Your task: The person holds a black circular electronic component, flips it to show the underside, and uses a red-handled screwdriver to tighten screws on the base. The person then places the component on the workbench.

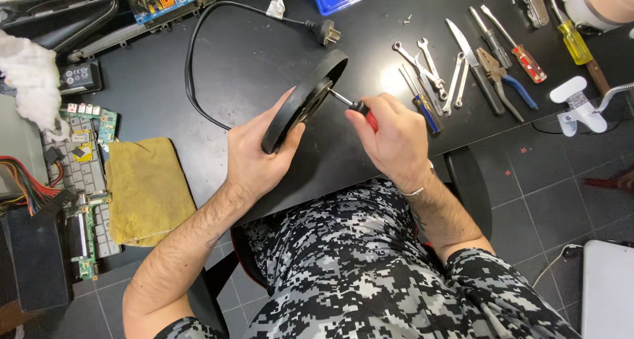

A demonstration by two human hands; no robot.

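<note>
At the left edge of the black worktop (251, 62), green circuit boards (89, 124) and a mustard cloth (146, 187) are laid. Over the worktop's near edge, a round black disc (300, 101) is held tilted on edge, gripped at its lower rim by the left hand (254, 157). Against the disc's face, a red-handled screwdriver (353, 104) is pressed, clasped in the closed right hand (389, 137), with spanners and pliers (502, 78) laid further right.

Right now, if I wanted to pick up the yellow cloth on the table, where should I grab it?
Probably by its near right corner, coming from the table's front edge. The yellow cloth lies flat and limp, so pinch an edge rather than press the middle. Its left side sits against circuit boards, while the right side borders bare black table, beside the left hand holding the black disc.
</note>
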